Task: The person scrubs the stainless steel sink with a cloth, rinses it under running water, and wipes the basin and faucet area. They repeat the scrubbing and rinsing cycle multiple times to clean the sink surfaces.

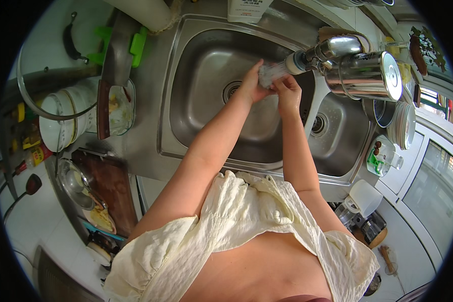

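Observation:
Water (268, 75) sprays from the faucet head (295, 63) over the large stainless steel basin (207, 124). My left hand (254, 86) is cupped at the stream, left of the faucet. Close beside it, my right hand (290, 94) has its fingers bent together toward the left palm, and it looks wet. A small dark spot shows where the fingertips meet. Spray and fingers hide whether anything is held there. The basin's drain (232, 90) lies just left of my left wrist. A chrome water filter housing (366, 75) is mounted beside the faucet.
A smaller basin (341, 137) adjoins on the right, with stacked plates (401, 124) beyond it. At left are a cleaver (115, 56) in a green holder (138, 47), stacked bowls (62, 117) and a wooden cutting board (107, 192). A white bottle (248, 10) stands behind the sink.

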`<state>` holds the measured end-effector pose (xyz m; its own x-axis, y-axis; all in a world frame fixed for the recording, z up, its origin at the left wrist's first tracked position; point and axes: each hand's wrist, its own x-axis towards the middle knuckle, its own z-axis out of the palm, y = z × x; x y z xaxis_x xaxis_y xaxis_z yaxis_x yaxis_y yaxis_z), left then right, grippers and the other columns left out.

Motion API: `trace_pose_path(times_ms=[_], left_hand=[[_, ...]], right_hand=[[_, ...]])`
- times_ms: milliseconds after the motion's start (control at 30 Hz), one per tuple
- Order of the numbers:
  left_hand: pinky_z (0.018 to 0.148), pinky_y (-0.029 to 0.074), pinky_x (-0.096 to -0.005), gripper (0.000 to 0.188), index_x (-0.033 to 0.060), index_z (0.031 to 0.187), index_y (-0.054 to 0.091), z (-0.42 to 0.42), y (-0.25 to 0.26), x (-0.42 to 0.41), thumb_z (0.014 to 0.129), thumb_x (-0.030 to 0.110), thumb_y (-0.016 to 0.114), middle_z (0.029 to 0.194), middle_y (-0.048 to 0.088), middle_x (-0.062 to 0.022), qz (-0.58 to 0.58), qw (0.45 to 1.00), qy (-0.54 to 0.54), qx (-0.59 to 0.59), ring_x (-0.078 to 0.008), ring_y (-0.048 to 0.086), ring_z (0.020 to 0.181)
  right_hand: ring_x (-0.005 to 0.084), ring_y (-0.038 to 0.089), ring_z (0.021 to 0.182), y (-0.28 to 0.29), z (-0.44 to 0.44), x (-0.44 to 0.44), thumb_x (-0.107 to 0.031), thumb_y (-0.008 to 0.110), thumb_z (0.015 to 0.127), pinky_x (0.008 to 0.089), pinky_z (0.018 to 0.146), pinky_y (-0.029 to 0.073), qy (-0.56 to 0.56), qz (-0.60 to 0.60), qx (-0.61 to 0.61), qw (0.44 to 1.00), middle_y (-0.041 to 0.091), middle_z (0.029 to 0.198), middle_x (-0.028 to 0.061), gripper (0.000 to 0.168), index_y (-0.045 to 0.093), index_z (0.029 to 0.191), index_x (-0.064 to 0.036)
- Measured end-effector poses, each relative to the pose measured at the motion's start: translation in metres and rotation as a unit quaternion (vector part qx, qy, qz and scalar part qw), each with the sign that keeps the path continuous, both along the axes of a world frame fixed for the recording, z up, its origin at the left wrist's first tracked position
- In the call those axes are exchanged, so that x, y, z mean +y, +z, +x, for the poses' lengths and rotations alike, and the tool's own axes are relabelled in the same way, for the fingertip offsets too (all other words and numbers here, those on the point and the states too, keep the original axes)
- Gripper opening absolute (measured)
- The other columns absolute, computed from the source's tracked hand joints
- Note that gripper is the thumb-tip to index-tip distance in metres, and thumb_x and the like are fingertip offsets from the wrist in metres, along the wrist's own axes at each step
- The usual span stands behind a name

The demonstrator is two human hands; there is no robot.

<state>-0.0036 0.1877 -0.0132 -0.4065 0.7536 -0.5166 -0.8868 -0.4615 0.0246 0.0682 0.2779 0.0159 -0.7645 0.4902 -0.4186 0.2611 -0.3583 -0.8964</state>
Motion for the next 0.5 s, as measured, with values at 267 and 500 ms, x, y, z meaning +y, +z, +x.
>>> trace_pose_path(times_ms=[267, 500], left_hand=[[0.075, 0.046, -0.0324, 0.037, 0.0051, 0.102, 0.053, 0.007, -0.011, 0.005, 0.088, 0.038, 0.043, 0.100, 0.057, -0.0106, 0.014, 0.999, 0.003, 0.036, -0.0213, 0.055, 0.090], [0.058, 0.044, -0.0260, 0.016, 0.0046, 0.094, 0.053, 0.004, -0.049, 0.014, 0.084, 0.013, 0.044, 0.080, 0.056, -0.0089, -0.018, 0.996, 0.071, 0.044, -0.0181, 0.055, 0.069]], right_hand=[[0.0269, 0.043, 0.103, 0.030, 0.005, 0.010, -0.007, 0.062, 0.065, 0.0317, 0.081, 0.042, 0.147, 0.551, -0.050, 0.820, 0.052, 0.105, 0.0111, 0.017, 0.067, 0.082, -0.007], [0.0151, 0.052, 0.093, 0.018, 0.010, 0.025, -0.005, 0.053, 0.078, 0.0250, 0.083, 0.039, -0.027, 0.270, -0.022, 0.962, 0.057, 0.096, 0.0056, 0.015, 0.063, 0.087, 0.001]])
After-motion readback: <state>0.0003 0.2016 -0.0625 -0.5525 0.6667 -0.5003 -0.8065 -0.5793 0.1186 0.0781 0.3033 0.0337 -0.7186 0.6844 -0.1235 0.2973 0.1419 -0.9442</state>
